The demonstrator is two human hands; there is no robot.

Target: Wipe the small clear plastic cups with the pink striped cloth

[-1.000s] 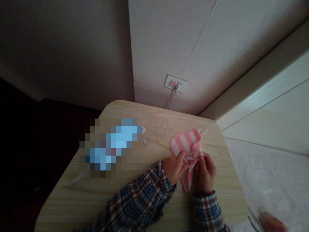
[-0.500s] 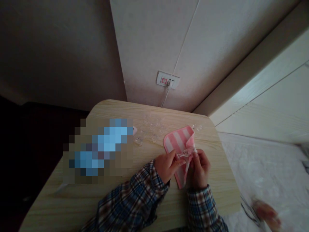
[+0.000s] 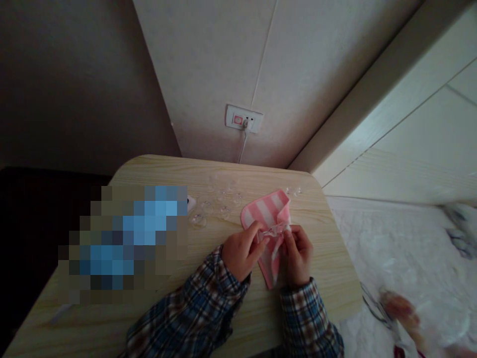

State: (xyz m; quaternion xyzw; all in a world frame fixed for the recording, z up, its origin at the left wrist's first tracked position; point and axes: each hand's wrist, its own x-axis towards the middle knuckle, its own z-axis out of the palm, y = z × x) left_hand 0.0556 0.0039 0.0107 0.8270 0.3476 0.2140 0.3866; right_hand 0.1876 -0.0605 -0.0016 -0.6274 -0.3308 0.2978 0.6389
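Observation:
A small clear plastic piece (image 3: 274,230) is pinched at its left end between the thumb and fingers of my left hand (image 3: 242,248). At its right end, my right hand (image 3: 298,253) grips a fold of the pink and white striped cloth (image 3: 259,209) against the piece. The cloth lies partly on the table under both hands, its right edge turned up. Several clear, rounded plastic pieces (image 3: 224,210) lie left of the cloth, and more small clear ones (image 3: 294,191) lie behind it.
The pale wooden table (image 3: 316,298) stands against a wall with a socket (image 3: 244,118) and plugged-in cable. A blurred-out blue object (image 3: 149,219) rests on the left side. To the right is a white quilted surface (image 3: 380,238) with a reddish object (image 3: 398,306).
The whole view has shifted, so the table and hands appear further left. Both hands keep their hold on the clear piece and the cloth, with little other movement.

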